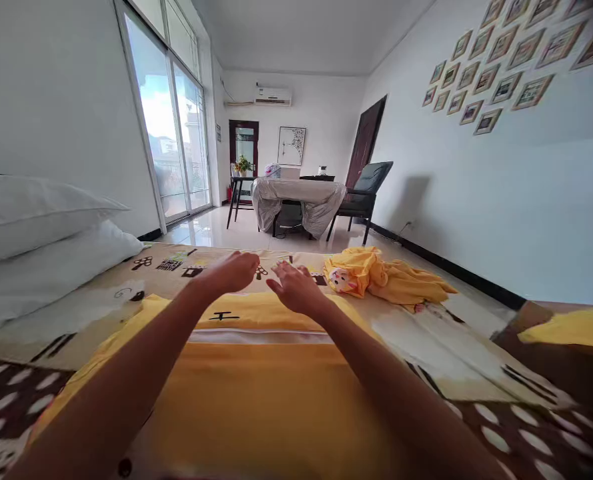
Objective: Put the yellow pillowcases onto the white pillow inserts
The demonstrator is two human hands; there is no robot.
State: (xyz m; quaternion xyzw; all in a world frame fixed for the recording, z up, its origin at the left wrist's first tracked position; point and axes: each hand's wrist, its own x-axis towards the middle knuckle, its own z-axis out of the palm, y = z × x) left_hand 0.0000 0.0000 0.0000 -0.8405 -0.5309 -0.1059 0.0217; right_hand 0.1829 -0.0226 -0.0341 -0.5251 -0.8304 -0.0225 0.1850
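Note:
A yellow cloth [271, 387] with a white strip across it lies spread on the patterned bed sheet [101, 303] in front of me. Over its far edge is my left hand [236, 270], its fingers curled together; whether anything is between them is too small to tell. Close to its right, my right hand [294, 287] has its fingers apart and holds nothing visible. A crumpled yellow cloth bundle [386, 275] with a printed animal face rests on the sheet to the right of my right hand.
White pillows [41, 233] are stacked at the left. Past the bed's far edge stand a covered table [301, 192], a dark chair [364, 190] and a plant on a stand [243, 167]. Another yellow cloth [571, 328] lies at the far right.

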